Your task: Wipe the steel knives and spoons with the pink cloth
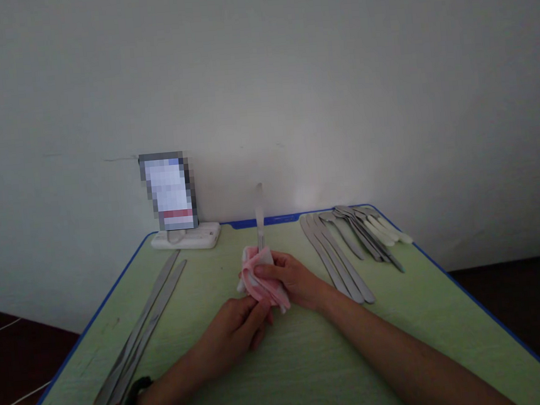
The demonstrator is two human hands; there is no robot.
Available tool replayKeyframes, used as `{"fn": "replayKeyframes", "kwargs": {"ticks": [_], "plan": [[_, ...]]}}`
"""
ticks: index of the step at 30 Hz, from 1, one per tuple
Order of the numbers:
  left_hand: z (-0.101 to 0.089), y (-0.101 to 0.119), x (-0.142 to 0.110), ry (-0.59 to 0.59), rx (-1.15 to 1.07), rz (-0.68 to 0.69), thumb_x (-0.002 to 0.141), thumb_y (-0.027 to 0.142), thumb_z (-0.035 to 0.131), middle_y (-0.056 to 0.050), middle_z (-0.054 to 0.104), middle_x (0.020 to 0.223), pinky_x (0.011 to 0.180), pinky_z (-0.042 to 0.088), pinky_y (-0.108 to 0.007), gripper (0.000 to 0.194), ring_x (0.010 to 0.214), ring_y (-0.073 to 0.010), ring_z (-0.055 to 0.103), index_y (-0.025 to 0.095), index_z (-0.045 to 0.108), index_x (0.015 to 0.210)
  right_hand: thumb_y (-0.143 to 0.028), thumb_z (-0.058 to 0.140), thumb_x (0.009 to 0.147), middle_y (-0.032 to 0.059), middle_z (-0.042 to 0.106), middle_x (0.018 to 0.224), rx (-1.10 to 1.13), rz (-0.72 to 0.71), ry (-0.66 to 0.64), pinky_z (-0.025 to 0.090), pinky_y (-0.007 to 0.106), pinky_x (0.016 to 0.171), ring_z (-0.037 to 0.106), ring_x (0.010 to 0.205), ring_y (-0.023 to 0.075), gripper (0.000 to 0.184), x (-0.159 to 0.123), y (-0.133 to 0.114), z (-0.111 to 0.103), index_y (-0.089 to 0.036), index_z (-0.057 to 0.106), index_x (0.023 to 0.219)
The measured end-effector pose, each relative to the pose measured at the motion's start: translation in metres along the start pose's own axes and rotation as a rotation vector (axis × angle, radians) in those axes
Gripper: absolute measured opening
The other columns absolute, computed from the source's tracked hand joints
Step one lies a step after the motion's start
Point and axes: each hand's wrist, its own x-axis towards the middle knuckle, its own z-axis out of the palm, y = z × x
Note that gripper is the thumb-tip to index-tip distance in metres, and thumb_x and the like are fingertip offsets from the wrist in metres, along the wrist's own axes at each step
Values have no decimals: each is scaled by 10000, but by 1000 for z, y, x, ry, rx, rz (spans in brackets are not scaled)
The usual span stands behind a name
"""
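Note:
Near the middle of the table, a pink and white cloth (263, 277) is wrapped around a table knife (260, 219). The knife's blade sticks up out of the cloth, pointing toward the wall; its handle is hidden. My right hand (298, 278) is closed on the cloth from the right, thumb on top, with the knife inside. Lower down, my left hand (243, 324) pinches at the near end of the bundle, its fingers partly hidden. I cannot tell whether it grips the cloth alone or the knife's handle too.
Two table knives (142, 333) lie on the left of the green table (210, 384). On the right, three more knives (336, 260) lie side by side, next to several spoons (365, 235) and some white-handled cutlery (388, 227). A phone (169, 192) leans upright on a white stand (187, 237) against the wall.

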Motion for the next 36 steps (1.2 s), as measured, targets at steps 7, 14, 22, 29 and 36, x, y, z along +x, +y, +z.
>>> {"fn": "replayKeyframes", "kwargs": {"ticks": [7,14,22,29,36], "plan": [[2,-3,0,1,-7,1,920,500,331,69,407,457,466,307,-220,440,425,-104,379,181,548,709,-305,801,591,-3,656,715,42,10,23,424,233,600,557,621,109,288,1,0,2,-150,663,790],[1,1,-2,-3,-13,2,912,506,326,63,424,464,491,337,-225,451,436,-108,392,176,570,724,-280,774,615,5,653,702,17,46,4,411,230,543,553,588,110,233,0,0,1,-136,673,768],[1,4,-2,-5,74,2,915,480,296,38,432,465,531,357,-234,501,457,-110,407,204,445,525,-278,761,613,1,653,679,-2,49,17,403,232,544,544,561,105,222,0,-1,2,-137,672,758],[1,4,-2,-22,50,7,920,482,293,54,428,471,511,347,-228,474,449,-112,401,174,562,681,-277,743,603,-6,646,651,-31,36,34,402,230,548,536,565,105,196,-2,-4,5,-142,671,724],[2,0,-2,-18,39,7,925,471,305,66,424,464,493,343,-218,450,434,-108,396,164,584,750,-289,761,593,-13,630,639,-36,27,18,389,233,551,521,555,101,218,-1,-4,5,-139,660,714]]}}
